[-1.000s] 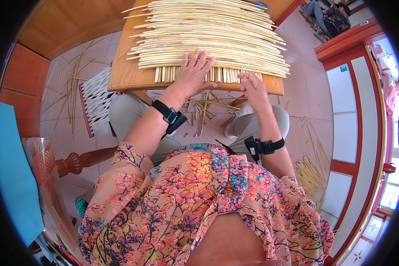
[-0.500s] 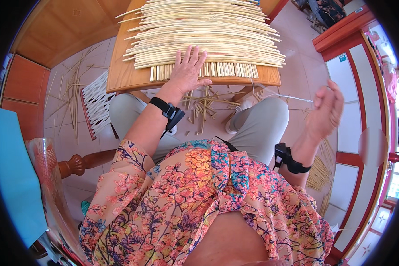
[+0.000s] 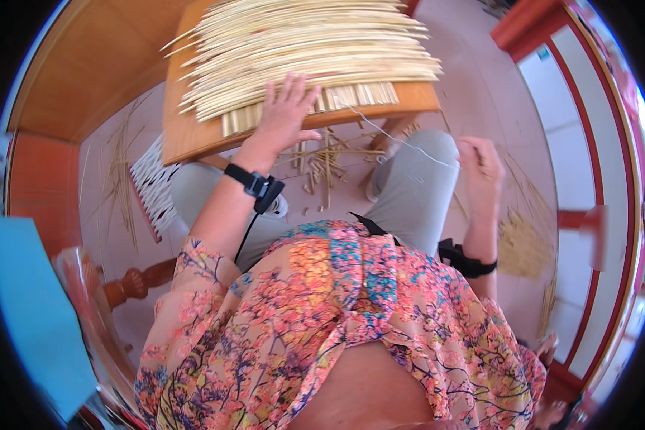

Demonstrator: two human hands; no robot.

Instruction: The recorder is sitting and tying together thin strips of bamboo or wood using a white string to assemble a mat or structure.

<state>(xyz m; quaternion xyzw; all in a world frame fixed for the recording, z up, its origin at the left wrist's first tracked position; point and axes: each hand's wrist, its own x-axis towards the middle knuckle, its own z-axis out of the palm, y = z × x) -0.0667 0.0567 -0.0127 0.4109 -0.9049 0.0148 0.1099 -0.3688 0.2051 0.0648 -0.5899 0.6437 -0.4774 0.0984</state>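
My left hand (image 3: 282, 116) lies flat with its fingers spread over the lower edge of a layer of long pale stalks (image 3: 308, 46). Below those stalks runs a row of short cut stalk pieces (image 3: 371, 94), partly under the same hand. Both rest on a wooden table (image 3: 183, 143). Above my right knee, my right hand (image 3: 482, 172) is closed on a thin white string (image 3: 401, 142), pinched at the fingertips. From there the string runs slackly to the row of short pieces, where its far end is too fine to follow.
Many cut stalk bits (image 3: 327, 168) litter the tiled floor under the table. Loose stalks and a white lattice-like piece (image 3: 153, 185) lie at the left. A red-and-white cabinet (image 3: 566, 136) stands at the right, with a chair's turned wooden arm (image 3: 140, 282) at my left.
My right hand has come inward and lower, toward my right knee, and the string now hangs slacker. My left hand stays on the stalks; the whole view has shifted and tilted slightly.
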